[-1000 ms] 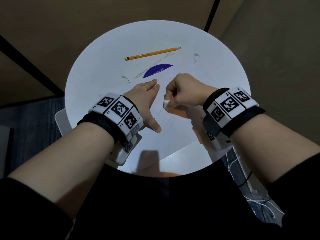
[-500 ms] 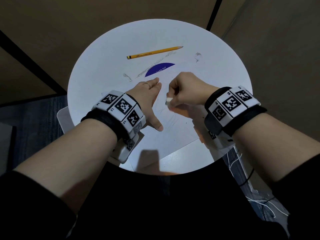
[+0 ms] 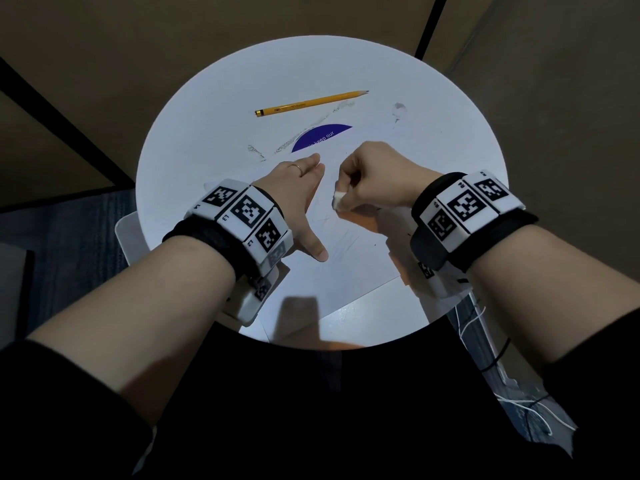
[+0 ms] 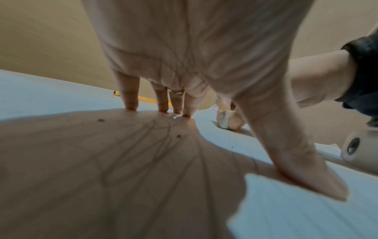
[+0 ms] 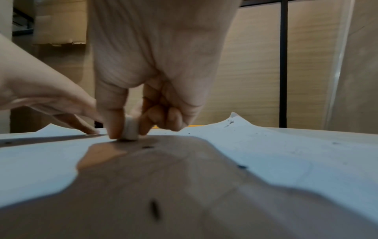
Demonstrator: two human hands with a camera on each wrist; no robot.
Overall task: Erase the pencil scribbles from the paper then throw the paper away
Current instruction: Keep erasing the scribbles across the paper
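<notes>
From the head view, our left hand [image 3: 298, 199] presses with spread, straight fingers on the paper [image 3: 349, 268], which lies on the round table [image 3: 207, 133]; our right hand [image 3: 374, 181] pinches the eraser [image 3: 338, 199].

The left wrist view shows faint scribbles [image 4: 163, 145] in shadow, hard to read.

In the right wrist view the thin sheet looks light and easy to wrinkle, so we should hold it flat near the eraser. No bin is visible.

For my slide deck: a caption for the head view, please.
Left hand steadies the paper while right hand rubs an eraser over pencil scribbles.
</notes>
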